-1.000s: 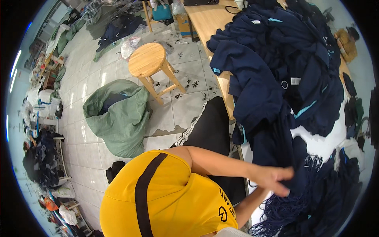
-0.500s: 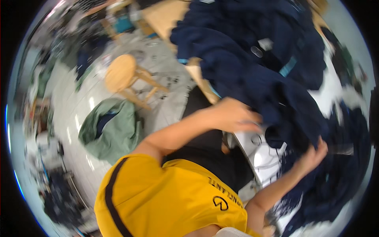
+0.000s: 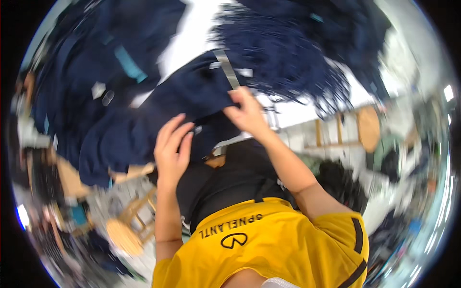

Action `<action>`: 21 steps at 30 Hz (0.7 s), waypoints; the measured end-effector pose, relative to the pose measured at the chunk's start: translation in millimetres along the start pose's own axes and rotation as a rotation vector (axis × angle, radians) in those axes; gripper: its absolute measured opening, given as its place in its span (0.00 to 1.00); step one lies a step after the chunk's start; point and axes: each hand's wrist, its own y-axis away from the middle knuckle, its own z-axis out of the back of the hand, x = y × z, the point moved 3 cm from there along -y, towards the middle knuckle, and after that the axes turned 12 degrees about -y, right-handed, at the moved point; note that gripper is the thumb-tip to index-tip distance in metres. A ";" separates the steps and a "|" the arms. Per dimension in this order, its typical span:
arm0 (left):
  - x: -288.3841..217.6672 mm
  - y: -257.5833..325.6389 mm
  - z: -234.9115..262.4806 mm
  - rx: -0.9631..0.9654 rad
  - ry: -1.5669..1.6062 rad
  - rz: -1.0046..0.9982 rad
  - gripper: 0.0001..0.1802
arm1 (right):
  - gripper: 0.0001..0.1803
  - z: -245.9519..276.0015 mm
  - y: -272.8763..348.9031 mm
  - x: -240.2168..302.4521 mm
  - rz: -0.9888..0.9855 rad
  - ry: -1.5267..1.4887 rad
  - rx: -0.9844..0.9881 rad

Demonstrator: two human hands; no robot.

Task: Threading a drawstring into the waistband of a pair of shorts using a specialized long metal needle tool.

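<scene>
A dark navy garment lies stretched across the work surface before me, bunched toward the left. My right hand pinches its near right edge between thumb and fingers. Running away from those fingertips is a flat greyish strip; I cannot make out whether my fingers touch it. My left hand is raised at the garment's near side, fingers apart and holding nothing. Whether its fingertips brush the fabric is unclear. Motion blurs much of the cloth.
A large navy heap with a teal strip fills the left. More navy pieces with fringed, loopy edges lie on the white tabletop ahead. Wooden stools stand at lower left and right.
My view has swung round to the right, so the garments now lie ahead and to the left. My left hand has turned fingers-up; my right remains at the navy cloth.
</scene>
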 end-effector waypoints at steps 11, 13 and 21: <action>67.9 -11.8 -31.4 0.331 -0.249 0.088 0.16 | 0.13 35.7 16.1 19.3 0.033 -0.088 -0.249; 53.8 -18.2 -14.5 0.361 -0.073 0.223 0.14 | 0.12 39.3 17.7 20.0 0.065 0.014 -0.273; 82.5 1.8 21.1 0.524 0.088 0.333 0.20 | 0.15 -8.6 24.4 -1.2 0.341 0.288 -0.193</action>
